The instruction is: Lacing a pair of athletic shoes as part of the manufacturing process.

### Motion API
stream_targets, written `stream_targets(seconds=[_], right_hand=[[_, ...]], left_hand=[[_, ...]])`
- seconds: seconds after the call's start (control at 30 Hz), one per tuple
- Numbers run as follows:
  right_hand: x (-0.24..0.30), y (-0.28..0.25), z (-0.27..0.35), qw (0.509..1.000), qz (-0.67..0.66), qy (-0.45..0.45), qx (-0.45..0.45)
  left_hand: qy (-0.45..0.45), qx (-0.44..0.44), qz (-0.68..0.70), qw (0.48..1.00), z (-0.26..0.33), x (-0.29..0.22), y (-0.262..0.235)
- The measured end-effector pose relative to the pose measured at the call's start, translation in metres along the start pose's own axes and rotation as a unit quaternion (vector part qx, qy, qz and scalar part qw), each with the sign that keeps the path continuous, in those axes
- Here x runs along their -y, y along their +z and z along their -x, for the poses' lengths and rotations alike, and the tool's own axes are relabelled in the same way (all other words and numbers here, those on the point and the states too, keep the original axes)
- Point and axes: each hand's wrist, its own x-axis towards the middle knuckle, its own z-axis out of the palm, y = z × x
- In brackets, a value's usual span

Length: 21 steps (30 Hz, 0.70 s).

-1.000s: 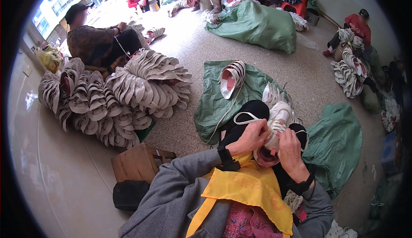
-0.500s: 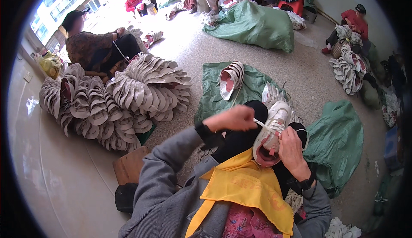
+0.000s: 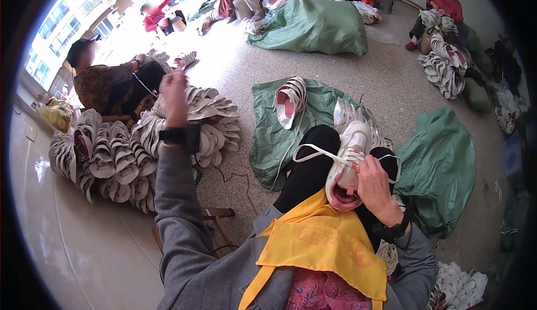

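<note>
A white sneaker (image 3: 353,140) with a pink lining rests on my lap, its opening toward me. My right hand (image 3: 376,190) is closed on the right side of its opening, fingertips by the upper eyelets. A white shoelace (image 3: 314,149) runs out of the eyelets and loops loosely to the left over my black-trousered knee. Another bit of lace curves out on the shoe's right. My left hand (image 3: 175,98) is raised far to the left, in front of the heap of shoe uppers (image 3: 120,148). Its fingers look curled and slightly blurred; anything in them is hidden.
Ahead, nested uppers (image 3: 291,102) lie on a green sheet (image 3: 263,136), with more beyond my knees. Another green sheet (image 3: 439,170) is at the right. A large green sack (image 3: 310,27) lies farther off. A seated person (image 3: 112,83) is beyond the left heap; others sit farther away.
My left hand has swung up and left, away from the sneaker, and the lace now loops loosely over my knee. My right hand has stayed at the shoe. The whole view has shifted slightly.
</note>
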Motion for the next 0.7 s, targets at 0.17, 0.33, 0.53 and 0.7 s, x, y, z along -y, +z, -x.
stream_targets(seconds=[0.17,0.33,0.53,0.7], right_hand=[[-0.004,0.0,0.003,1.0,0.002,-0.005,-0.007],[-0.003,0.001,0.003,1.0,0.011,0.003,-0.002],[0.002,-0.001,0.005,0.998,0.056,0.01,0.019],[0.001,-0.005,0.005,0.998,0.068,0.001,0.014]], left_hand=[[-0.065,0.154,0.001,0.986,0.061,-0.005,0.068],[-0.054,0.123,0.033,0.99,0.059,-0.011,0.068],[-0.099,0.344,-0.063,0.932,0.196,-0.005,0.129],[-0.031,0.44,-0.095,0.892,0.294,-0.027,0.175]])
